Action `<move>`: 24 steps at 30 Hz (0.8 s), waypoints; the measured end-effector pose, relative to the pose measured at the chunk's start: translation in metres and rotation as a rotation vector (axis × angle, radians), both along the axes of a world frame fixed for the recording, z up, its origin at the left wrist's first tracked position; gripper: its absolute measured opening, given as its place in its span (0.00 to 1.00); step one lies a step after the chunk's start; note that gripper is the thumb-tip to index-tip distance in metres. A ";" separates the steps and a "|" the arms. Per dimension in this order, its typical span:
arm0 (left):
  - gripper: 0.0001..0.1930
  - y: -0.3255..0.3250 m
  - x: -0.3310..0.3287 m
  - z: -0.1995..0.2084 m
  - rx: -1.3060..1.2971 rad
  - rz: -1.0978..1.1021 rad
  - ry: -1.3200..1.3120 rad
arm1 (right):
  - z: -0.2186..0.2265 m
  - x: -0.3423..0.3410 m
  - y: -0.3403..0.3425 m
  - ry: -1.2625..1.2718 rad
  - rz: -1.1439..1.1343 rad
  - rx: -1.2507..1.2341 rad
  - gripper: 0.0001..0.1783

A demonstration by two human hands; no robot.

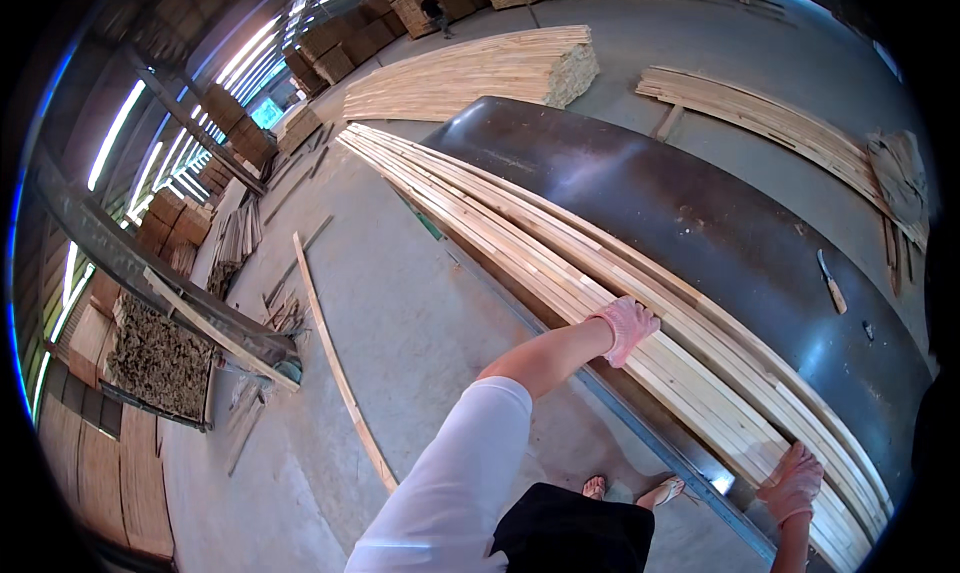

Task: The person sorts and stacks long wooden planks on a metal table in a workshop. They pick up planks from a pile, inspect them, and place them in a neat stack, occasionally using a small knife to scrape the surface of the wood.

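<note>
Long pale wooden strips [500,228] lie side by side in a bundle along the near side of a dark, shiny table [640,188]. My left hand [630,328], in a pinkish glove, is closed over strips around the middle of the bundle, its fingertips tucked into a gap between two groups. Nearer the right end, my right hand [793,481], gloved too, grips the strips from above with its fingers bent over them. A narrow gap runs lengthwise through the bundle. The undersides of both hands are hidden.
A knife [832,281] with a wooden handle and a small dark object [868,330] lie on the table. Behind stand a large stack of strips [480,73] and a lower pile [760,113]. One loose strip [340,363] lies on the floor at left, near a slanting metal beam [130,248].
</note>
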State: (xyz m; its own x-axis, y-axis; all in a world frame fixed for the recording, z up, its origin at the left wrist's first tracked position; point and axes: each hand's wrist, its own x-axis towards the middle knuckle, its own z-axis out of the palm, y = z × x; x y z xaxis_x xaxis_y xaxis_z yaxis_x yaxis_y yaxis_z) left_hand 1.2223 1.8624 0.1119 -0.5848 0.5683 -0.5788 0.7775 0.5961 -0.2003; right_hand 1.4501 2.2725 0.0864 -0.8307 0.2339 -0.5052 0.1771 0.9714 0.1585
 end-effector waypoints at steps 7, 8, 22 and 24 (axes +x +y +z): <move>0.43 -0.004 0.014 0.004 0.012 -0.032 0.104 | -0.031 0.020 0.009 0.371 0.047 0.009 0.51; 0.43 -0.007 0.016 0.003 0.016 -0.033 0.107 | -0.032 0.021 0.009 0.393 0.057 0.023 0.52; 0.34 -0.046 0.081 -0.056 0.142 0.093 0.441 | -0.084 0.091 -0.017 0.902 0.064 0.143 0.41; 0.31 -0.060 0.092 -0.102 0.225 0.141 0.637 | -0.102 0.096 -0.015 1.005 0.109 0.201 0.39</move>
